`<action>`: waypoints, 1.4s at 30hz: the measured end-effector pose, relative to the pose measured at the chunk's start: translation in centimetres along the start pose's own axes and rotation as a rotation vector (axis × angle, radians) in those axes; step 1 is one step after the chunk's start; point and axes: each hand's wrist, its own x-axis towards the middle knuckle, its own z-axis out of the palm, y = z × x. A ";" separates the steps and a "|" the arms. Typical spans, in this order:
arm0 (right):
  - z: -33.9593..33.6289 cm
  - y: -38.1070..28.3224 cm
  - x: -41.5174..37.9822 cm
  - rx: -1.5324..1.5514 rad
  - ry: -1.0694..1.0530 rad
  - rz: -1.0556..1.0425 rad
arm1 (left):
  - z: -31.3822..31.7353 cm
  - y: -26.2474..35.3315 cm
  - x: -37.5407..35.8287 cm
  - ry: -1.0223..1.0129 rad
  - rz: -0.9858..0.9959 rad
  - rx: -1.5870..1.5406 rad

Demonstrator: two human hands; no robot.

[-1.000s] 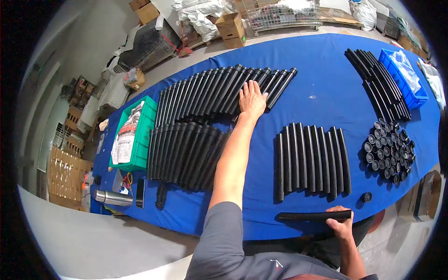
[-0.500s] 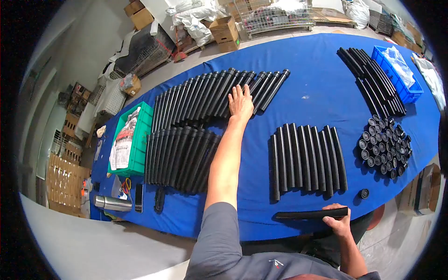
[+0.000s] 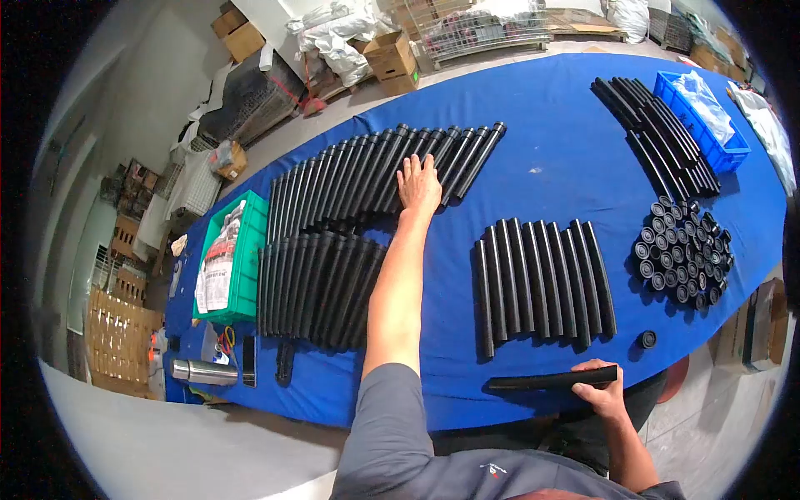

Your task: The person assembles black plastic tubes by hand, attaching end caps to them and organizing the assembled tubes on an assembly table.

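Observation:
My left hand [image 3: 419, 185] lies with outstretched fingers on a back row of black capped tubes [image 3: 354, 171]. Nearer to me, a second row of similar black tubes [image 3: 312, 287] partly overlaps the first. At the front edge of the table, my right hand [image 3: 602, 390] grips one end of a single black tube [image 3: 533, 382], which lies roughly level and points left. Just beyond it stands a group of several black tubes [image 3: 542, 283] side by side. One loose round black cap [image 3: 647, 339] is on the cloth to the right of that hand.
A pile of black caps [image 3: 682, 254] lies at the right, with more thin black tubes [image 3: 658, 137] and a blue crate [image 3: 704, 125] behind. On the left are a green crate [image 3: 254, 267] with newspaper, a steel flask [image 3: 204, 372], a phone [image 3: 249, 362] and scissors [image 3: 227, 340].
The view has shifted slightly. My left hand has come a little toward me over the back row of tubes. My right hand keeps its grip on the tube.

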 end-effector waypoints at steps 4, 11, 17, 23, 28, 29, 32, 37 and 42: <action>0.1 0.0 0.0 0.004 -0.004 -0.001 | 1.0 -0.7 -0.1 0.056 0.045 0.075; 0.3 0.0 0.0 0.016 -0.003 -0.027 | -0.2 -0.1 -1.2 -0.003 0.032 0.048; 0.3 0.3 0.0 0.034 0.006 -0.025 | -0.4 -0.8 -1.5 -0.010 0.043 0.035; 0.4 0.6 0.0 0.059 0.010 -0.021 | -0.7 -0.2 -2.0 0.053 0.125 -0.018; 0.2 0.8 0.0 0.067 0.008 -0.009 | -0.5 0.1 -1.3 0.053 0.074 -0.063; 0.2 0.7 0.0 0.066 0.005 -0.001 | -0.6 0.1 -0.9 0.022 0.045 -0.080; 0.3 1.0 0.1 0.067 0.009 -0.040 | -1.4 0.1 0.2 -0.077 -0.038 -0.128; 0.3 0.4 0.0 0.038 0.003 -0.025 | -2.5 0.9 1.6 -0.186 -0.122 -0.128; 0.3 0.1 0.0 0.030 -0.021 -0.008 | -2.1 1.1 1.3 -0.194 -0.088 -0.179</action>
